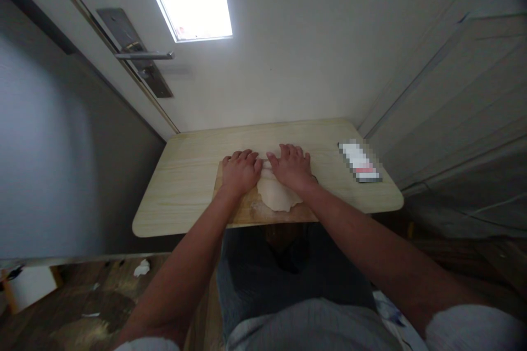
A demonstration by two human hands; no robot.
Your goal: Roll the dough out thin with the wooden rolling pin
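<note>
A flat sheet of pale dough [278, 196] with an uneven near edge lies on a wooden board [251, 211]. My left hand [242, 169] rests palm down at the dough's far left, its fingers spread forward. On the far right, my right hand [291, 164] lies palm down with its fingers apart and its wrist over the dough. Between the two thumbs runs a narrow pale strip; whether it is a fold of dough or a separate rod I cannot tell. What lies under my palms is hidden.
The board sits on a small light wood table [177, 186] with rounded corners. A phone [359, 162], blurred out, lies on its right side. Behind stands a white door with a metal handle [146, 56]. Crumpled white paper [142, 267] is on the floor at left.
</note>
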